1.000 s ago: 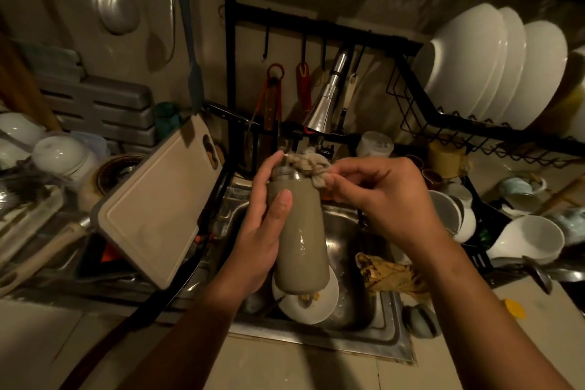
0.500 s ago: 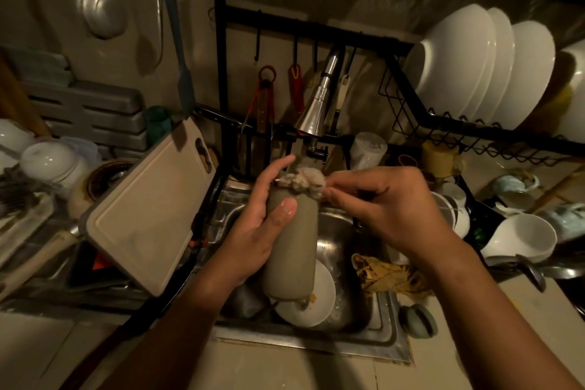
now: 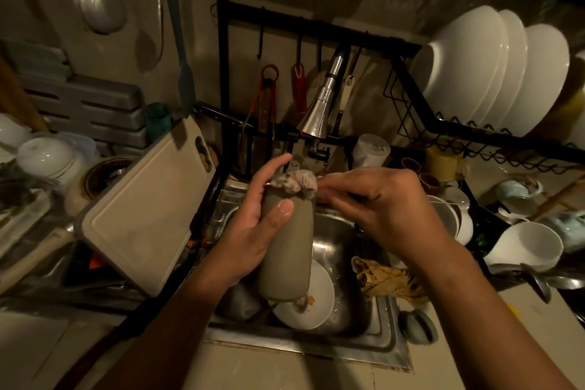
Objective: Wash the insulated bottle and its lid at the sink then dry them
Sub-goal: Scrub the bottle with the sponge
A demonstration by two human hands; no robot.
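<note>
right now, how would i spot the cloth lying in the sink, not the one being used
Start at the steel sink below the faucet. At its right side, beside the white plate, lies a crumpled cloth. It is yellow with dark stains, unlike the pale rag the right hand pinches at the mouth of the bottle.
</note>
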